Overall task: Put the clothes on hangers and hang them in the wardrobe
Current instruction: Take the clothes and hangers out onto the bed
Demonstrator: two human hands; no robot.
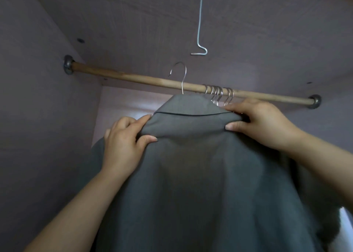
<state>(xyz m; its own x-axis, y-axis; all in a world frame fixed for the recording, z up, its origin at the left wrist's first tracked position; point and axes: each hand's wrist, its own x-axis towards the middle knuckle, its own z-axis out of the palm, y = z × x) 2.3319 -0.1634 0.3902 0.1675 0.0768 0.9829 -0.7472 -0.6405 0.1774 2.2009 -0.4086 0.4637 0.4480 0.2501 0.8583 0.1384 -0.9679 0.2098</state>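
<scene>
A grey jacket (191,175) hangs in front of me, its back toward me, on a hanger whose metal hook (180,76) rises from the collar. The hook's curve is above the wooden wardrobe rod (133,77); whether it rests on the rod I cannot tell. My left hand (124,142) pinches the jacket's left shoulder just below the collar. My right hand (261,123) grips the right shoulder at the collar's end. The hanger's body is hidden under the cloth.
Several bare metal hanger hooks (219,94) crowd the rod just right of the jacket's hook. A long wire hook (199,41) dangles from the wardrobe's top. The left wall (38,118) is close. The rod's left stretch carries nothing.
</scene>
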